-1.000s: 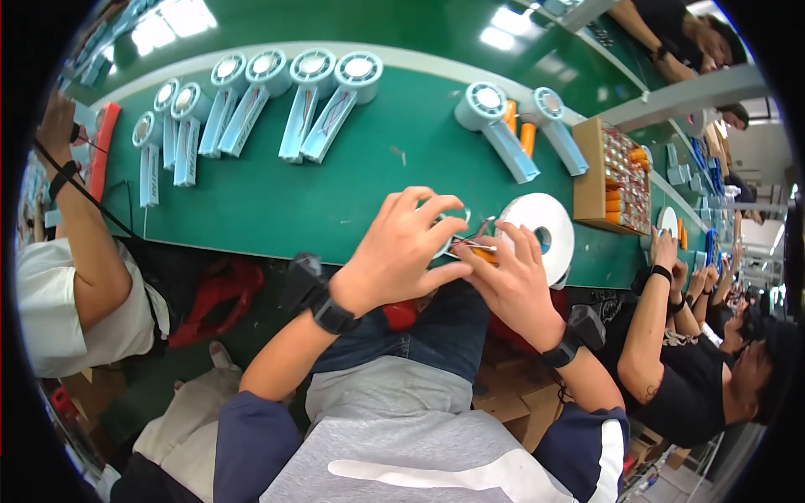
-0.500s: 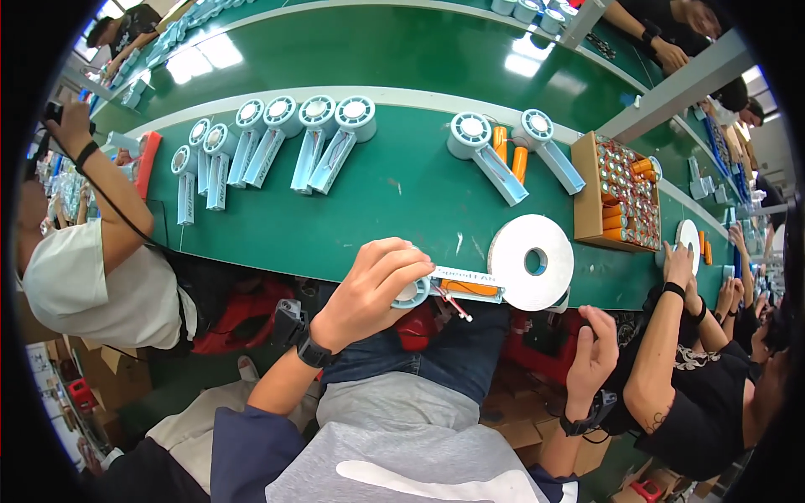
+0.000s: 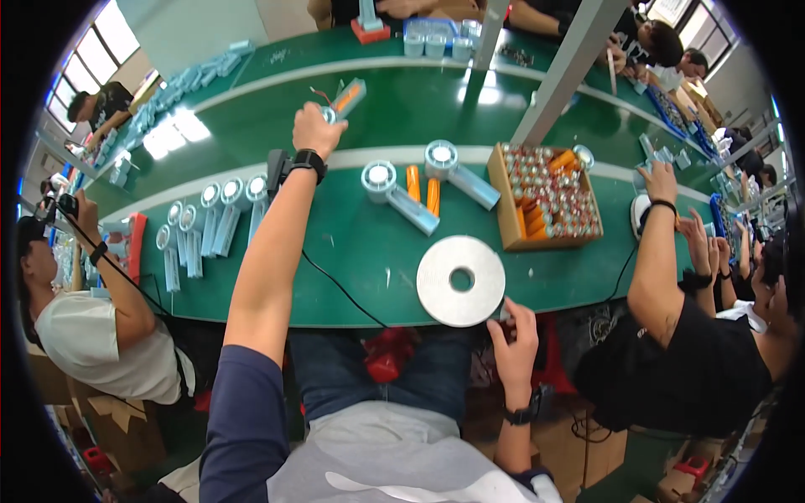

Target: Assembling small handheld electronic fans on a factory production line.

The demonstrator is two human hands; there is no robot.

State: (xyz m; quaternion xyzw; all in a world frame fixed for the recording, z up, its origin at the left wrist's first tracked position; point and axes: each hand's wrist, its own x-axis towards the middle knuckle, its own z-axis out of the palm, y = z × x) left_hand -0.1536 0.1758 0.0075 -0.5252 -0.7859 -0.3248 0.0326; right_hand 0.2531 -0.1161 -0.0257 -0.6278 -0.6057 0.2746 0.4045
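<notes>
My left hand (image 3: 317, 132) is stretched far forward, closed around the round head of a light-blue handheld fan (image 3: 348, 99). The fan is over the far green surface; an orange battery lies in its handle and thin wires stick out. By the table's near edge, my right hand (image 3: 515, 335) has thumb and forefinger apart beside the rim of a large white tape roll (image 3: 432, 289). Whether its fingertips touch the roll I cannot tell. Two more fans, a left one (image 3: 411, 210) and a right one (image 3: 475, 186), lie beyond the roll with two orange batteries (image 3: 433, 198) between them.
A cardboard box (image 3: 496, 201) of batteries stands right of the fans. Several fans (image 3: 225, 226) line up at the left, partly behind my arm. A grey post (image 3: 558, 84) slants over the far edge. A black cable (image 3: 340, 287) crosses the table. Co-workers sit on both sides.
My left hand has carried the fan from the near edge forward and left, past the row of fans. My right hand has come closer to the tape roll. The whole view has shifted.
</notes>
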